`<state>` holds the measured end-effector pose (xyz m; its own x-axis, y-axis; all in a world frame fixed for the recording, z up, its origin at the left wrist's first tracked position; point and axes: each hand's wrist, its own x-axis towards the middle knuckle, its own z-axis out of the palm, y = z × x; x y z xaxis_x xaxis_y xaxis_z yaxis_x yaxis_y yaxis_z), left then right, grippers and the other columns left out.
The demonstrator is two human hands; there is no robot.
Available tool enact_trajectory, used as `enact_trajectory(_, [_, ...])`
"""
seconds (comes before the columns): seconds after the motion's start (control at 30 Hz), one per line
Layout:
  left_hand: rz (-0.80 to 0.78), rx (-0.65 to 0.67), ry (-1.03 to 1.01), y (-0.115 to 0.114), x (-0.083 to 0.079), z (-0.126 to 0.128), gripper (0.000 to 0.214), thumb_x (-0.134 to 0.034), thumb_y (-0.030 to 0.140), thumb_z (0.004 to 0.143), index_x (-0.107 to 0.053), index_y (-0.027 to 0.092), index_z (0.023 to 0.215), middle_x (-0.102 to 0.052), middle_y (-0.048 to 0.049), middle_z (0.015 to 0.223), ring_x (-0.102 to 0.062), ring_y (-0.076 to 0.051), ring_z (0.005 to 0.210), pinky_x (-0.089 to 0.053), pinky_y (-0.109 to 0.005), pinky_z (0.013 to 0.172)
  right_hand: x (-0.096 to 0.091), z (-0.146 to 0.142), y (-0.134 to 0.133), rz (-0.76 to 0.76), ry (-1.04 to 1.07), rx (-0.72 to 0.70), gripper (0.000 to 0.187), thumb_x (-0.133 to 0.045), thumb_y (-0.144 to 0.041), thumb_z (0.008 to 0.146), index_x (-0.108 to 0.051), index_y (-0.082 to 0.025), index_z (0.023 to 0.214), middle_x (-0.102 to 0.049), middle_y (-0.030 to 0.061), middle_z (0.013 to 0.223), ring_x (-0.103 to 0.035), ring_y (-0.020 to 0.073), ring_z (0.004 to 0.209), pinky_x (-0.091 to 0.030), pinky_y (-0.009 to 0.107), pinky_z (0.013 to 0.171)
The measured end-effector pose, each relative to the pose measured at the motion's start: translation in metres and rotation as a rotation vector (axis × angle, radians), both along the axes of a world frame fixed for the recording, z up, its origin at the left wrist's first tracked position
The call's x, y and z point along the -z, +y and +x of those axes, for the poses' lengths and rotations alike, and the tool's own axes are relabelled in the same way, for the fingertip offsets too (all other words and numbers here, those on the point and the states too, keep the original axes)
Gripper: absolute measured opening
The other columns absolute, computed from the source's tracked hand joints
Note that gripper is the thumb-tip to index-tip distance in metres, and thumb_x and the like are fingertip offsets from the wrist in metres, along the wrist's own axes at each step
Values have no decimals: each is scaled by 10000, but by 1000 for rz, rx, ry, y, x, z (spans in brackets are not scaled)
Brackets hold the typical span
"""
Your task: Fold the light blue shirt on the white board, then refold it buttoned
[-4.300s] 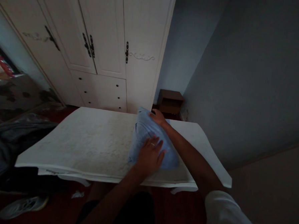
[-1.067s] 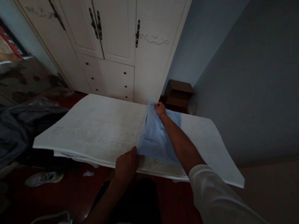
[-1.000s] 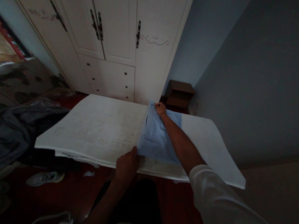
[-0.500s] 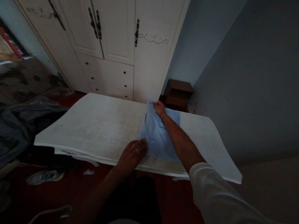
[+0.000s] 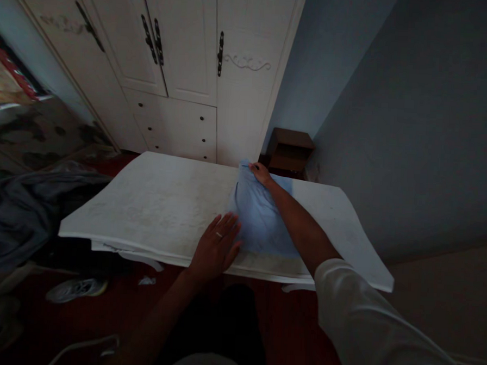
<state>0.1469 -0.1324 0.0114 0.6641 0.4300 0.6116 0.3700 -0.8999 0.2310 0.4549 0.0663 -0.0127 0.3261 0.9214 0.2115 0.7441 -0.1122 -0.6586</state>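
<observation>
A light blue folded cloth (image 5: 261,227), perhaps a garment, lies wrinkled on a white table (image 5: 156,200) with curved edges. At its far left corner my right hand (image 5: 261,174) is closed on the fabric, the arm stretched across the cloth. A small dark spot shows by those fingers, too small to name. My left hand (image 5: 216,245), with a ring on one finger, lies flat at the cloth's near left edge, its fingers stretched out. The forearm hides part of the cloth's right side.
Behind the table stands a white wardrobe (image 5: 188,70) with dark handles. A small brown cabinet (image 5: 292,136) sits by the grey wall. Dark clothing (image 5: 30,209) is heaped at left. A shoe (image 5: 77,290) and a white cord (image 5: 82,344) are on the red floor.
My left hand has straightened and spread its fingers, shifting slightly up along the cloth's left edge. My right hand stays at the far corner. The view has shifted slightly.
</observation>
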Motion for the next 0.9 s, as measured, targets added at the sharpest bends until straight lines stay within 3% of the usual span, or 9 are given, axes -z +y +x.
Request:
enact_trajectory(0.17, [-299, -228, 9, 44, 5, 28, 534, -385, 414, 977, -421, 63, 1378, -435, -230, 1461, -352, -297, 1406, -368, -500, 1120, -9, 9, -12, -51, -42, -53, 294, -545, -435, 903, -660, -164, 901, -678, 42, 939, -592, 161, 864, -424, 234, 782])
enact_trajectory(0.27, [-401, -214, 56, 59, 14, 45, 620, -366, 455, 969, -368, 16, 1407, -408, -264, 1467, -359, -309, 1399, -344, -488, 1130, -12, 11, -14, -87, -64, -52, 337, -590, -474, 859, -638, -159, 747, -641, 31, 761, -570, 164, 748, -407, 235, 694])
enact_trajectory(0.43, [-328, -88, 163, 61, 25, 52, 799, -472, 459, 912, -176, -2, 1493, -187, -307, 1548, -177, -344, 1460, -294, -498, 1142, -11, 10, -10, -89, -54, -41, 325, -643, -467, 793, -621, -165, 673, -600, 8, 680, -544, 147, 675, -368, 229, 624])
enact_trajectory(0.63, [-242, -142, 166, 50, 34, 43, 706, -407, 434, 958, -185, 55, 1512, -280, -293, 1522, -306, -343, 1420, -337, -504, 1110, -4, 16, -2, -107, 35, -23, 345, -599, -487, 785, -659, -166, 674, -611, -2, 662, -586, 160, 687, -407, 237, 626])
enact_trajectory(0.8, [-204, -187, 90, 41, 40, 39, 687, -407, 452, 960, -201, 105, 1516, -396, -252, 1477, -380, -325, 1384, -380, -497, 1081, -14, 26, 6, -122, 117, -90, 306, -602, -431, 806, -704, -161, 908, -707, 43, 872, -652, 177, 788, -476, 242, 666])
enact_trajectory(0.9, [-170, -213, 60, 38, 40, 39, 704, -432, 441, 950, -211, 75, 1509, -314, -284, 1511, -329, -347, 1409, -380, -502, 1080, -20, 26, 13, -103, 122, -129, 365, -539, -445, 872, -674, -164, 1064, -706, 73, 1043, -662, 176, 912, -497, 253, 764])
